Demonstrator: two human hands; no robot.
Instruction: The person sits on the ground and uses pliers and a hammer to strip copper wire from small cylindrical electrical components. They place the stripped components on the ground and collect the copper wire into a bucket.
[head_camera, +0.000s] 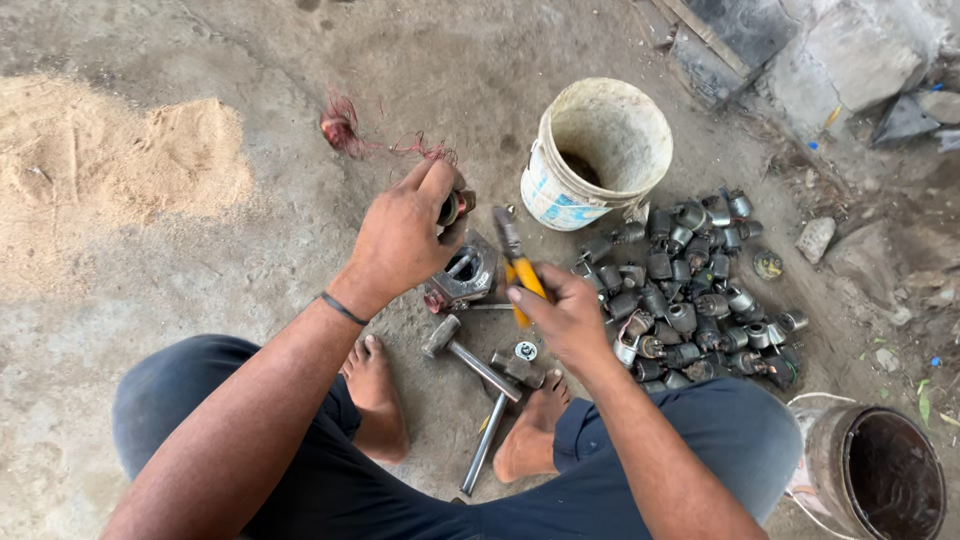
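Carefully, the left hand (400, 235) is pinching a small metal part (452, 207) above the block (465, 275); the right hand (565, 320) is gripping yellow pliers (518, 262), best kept steady

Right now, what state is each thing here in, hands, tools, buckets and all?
Left hand: raised, gripping a small metal part.
Right hand: shut on yellow-handled pliers.
Two hammers: lying crossed on the floor.
White bucket: upright, open, nearly empty.
Dark bucket: upright, open.
Metal parts: heaped loose.
Sawdust: piled.
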